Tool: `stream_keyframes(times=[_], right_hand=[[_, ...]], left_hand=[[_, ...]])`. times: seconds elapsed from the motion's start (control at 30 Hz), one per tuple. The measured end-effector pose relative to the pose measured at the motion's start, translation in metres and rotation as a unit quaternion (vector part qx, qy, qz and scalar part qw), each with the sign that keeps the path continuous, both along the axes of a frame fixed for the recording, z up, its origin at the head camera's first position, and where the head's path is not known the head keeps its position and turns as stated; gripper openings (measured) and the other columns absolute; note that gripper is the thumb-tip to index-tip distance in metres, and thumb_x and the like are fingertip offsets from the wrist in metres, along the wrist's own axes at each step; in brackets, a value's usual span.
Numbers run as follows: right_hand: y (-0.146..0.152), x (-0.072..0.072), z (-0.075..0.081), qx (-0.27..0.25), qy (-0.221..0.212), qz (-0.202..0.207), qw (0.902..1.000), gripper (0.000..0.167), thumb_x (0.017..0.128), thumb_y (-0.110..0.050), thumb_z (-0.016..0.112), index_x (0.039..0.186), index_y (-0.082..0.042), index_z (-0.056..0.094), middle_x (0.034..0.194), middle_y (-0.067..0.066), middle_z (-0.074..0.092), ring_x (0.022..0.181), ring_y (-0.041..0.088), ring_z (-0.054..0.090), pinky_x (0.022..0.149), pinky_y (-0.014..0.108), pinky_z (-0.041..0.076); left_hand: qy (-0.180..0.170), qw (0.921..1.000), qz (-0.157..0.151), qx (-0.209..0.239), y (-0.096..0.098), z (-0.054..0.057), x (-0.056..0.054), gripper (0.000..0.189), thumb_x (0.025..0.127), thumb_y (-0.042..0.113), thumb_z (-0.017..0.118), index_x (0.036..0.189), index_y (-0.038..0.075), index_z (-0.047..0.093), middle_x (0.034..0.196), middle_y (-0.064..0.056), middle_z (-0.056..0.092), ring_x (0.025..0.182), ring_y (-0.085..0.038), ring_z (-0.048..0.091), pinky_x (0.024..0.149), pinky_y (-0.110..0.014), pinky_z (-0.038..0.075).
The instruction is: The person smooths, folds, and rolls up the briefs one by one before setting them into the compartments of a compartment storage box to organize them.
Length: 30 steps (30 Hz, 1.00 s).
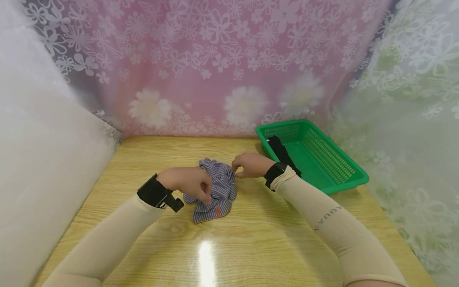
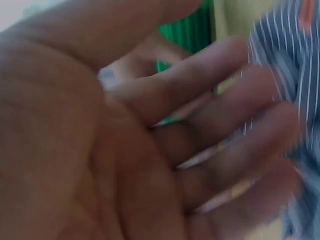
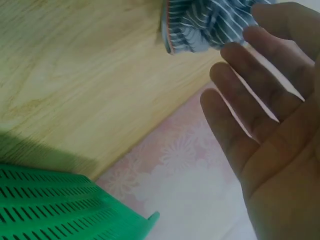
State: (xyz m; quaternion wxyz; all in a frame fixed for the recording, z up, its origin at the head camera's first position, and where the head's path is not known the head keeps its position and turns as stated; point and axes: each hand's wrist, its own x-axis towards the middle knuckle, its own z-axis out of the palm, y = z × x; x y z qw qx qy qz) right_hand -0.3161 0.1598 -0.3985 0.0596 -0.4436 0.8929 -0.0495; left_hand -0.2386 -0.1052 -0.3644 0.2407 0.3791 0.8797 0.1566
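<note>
A crumpled blue-grey garment with white stripes [image 1: 224, 181] and a small orange tag lies on the wooden table, its kind hidden by the folds. My left hand [image 1: 190, 181] is over the garment's left side, covering part of it. In the left wrist view its fingers [image 2: 220, 100] are loosely bent, with the striped cloth [image 2: 285, 55] just past their tips. At the garment's upper right edge is my right hand [image 1: 252, 164], fingertips close to the cloth. The right wrist view shows its fingers [image 3: 240, 95] extended and apart, near the striped cloth [image 3: 200, 25].
A green perforated plastic basket [image 1: 330, 183] stands at the table's right back. Inside it, along the left wall, lies a black cloth item [image 1: 281, 151]. Pink floral curtain [image 1: 201, 79] hangs behind the table [image 1: 247, 247], with pale curtains on both sides.
</note>
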Motion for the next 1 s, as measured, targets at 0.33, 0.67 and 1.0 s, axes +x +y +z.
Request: stream_keyframes(times=[0.33,0.67,1.0], right_hand=[[-0.012,-0.006,-0.040,0.034,0.058,0.061,0.9958,0.027,0.093,-0.005,0.072,0.119,-0.011,0.072,0.120,0.006,0.068,0.113,0.023,0.066,0.097,0.038,0.054],[-0.022,0.005,-0.056,0.067,0.136,0.077,0.9854,0.012,0.094,-0.003,0.071,0.101,-0.013,0.072,0.103,0.006,0.064,0.087,0.023,0.065,0.077,0.037,0.054],[-0.030,0.002,-0.058,0.076,0.125,0.055,0.9876,0.016,0.093,-0.002,0.068,0.097,-0.015,0.075,0.093,0.001,0.065,0.081,0.016,0.063,0.068,0.033,0.048]], left_hand=[[0.021,0.9888,0.066,-0.133,0.026,-0.035,0.033,0.039,0.077,0.033,0.092,0.106,0.018,0.069,0.091,0.008,0.061,0.078,-0.011,0.053,0.068,-0.032,0.047],[0.120,0.9831,0.072,-0.118,0.034,-0.063,0.032,0.034,0.073,0.008,0.089,0.075,0.018,0.056,0.072,0.004,0.052,0.066,-0.015,0.047,0.058,-0.033,0.046],[0.091,0.9913,0.079,-0.053,0.025,-0.075,0.019,0.039,0.072,0.003,0.088,0.062,0.019,0.053,0.058,0.011,0.045,0.054,-0.008,0.043,0.050,-0.025,0.033]])
